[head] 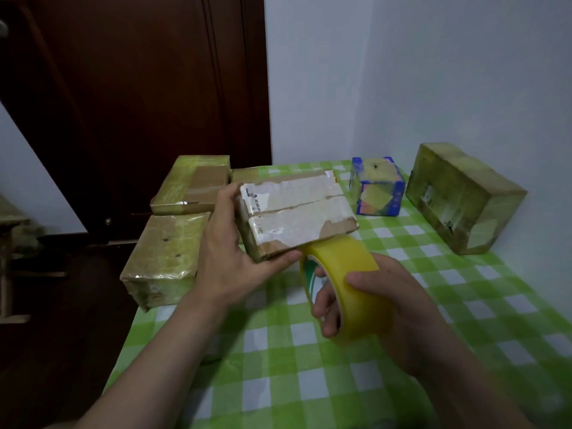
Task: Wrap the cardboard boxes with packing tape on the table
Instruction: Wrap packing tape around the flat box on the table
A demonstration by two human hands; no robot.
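Note:
My left hand grips the near left corner of a flat cardboard box with torn white labels, held tilted above the table. My right hand holds a roll of yellow packing tape, fingers through its core and thumb on the outer band. The roll's top touches the box's near lower edge.
A green and white checked cloth covers the table. Two tape-wrapped boxes lie at the left edge, a third stands at the far right by the wall. A small blue box sits at the back. A dark door is behind.

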